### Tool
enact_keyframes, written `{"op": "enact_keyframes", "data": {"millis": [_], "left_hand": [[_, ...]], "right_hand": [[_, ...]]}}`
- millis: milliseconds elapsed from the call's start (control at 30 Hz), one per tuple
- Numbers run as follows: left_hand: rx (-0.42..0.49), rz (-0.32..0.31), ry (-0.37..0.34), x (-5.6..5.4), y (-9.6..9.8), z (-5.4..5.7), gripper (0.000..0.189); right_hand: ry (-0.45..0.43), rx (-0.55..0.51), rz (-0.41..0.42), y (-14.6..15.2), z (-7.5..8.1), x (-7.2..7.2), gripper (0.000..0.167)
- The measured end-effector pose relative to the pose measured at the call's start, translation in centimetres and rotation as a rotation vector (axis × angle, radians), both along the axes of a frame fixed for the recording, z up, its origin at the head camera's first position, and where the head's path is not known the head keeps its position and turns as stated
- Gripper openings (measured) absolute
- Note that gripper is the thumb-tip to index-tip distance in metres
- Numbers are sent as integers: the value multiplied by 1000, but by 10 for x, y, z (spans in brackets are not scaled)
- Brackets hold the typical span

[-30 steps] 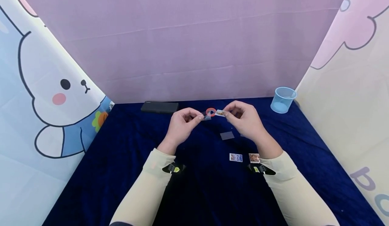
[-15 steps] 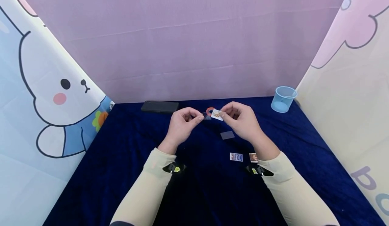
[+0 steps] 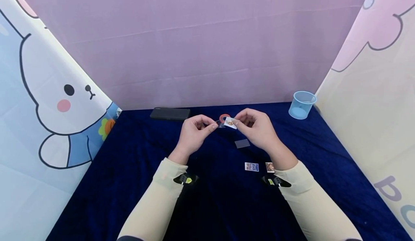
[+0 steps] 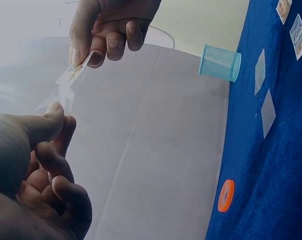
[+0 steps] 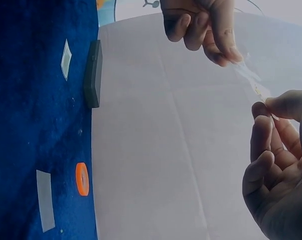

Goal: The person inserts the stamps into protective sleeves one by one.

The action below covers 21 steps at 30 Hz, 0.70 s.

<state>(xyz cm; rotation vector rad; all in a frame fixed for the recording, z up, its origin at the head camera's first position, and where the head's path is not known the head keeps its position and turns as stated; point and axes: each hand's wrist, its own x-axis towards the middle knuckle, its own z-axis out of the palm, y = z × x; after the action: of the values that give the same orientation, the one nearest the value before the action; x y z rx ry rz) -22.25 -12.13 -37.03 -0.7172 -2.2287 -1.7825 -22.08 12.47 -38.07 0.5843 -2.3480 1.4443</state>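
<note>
Card [image 3: 229,123] between hands [image 3: 194,133], pinched by right [image 3: 257,127]

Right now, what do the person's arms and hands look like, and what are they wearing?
The left sleeve and right sleeve are long, plain and pale cream. By each cuff is something black, like a band, with a small yellow-green mark. The left hand and right hand wear no gloves.
</note>
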Motion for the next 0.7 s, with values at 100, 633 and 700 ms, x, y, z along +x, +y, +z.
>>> {"op": "enact_keyframes", "data": {"millis": [100,633,700], "left_hand": [[-8,7,-2,2,0,1,6],[-27,49,-21,0,-1,-1,4],[-30,49,-23,0,-1,0,4]], "right_hand": [[0,3,-2,0,1,0,4],[2,-2,2,-3,3,3,3],[1,1,4,-3,3,3,4]]}}
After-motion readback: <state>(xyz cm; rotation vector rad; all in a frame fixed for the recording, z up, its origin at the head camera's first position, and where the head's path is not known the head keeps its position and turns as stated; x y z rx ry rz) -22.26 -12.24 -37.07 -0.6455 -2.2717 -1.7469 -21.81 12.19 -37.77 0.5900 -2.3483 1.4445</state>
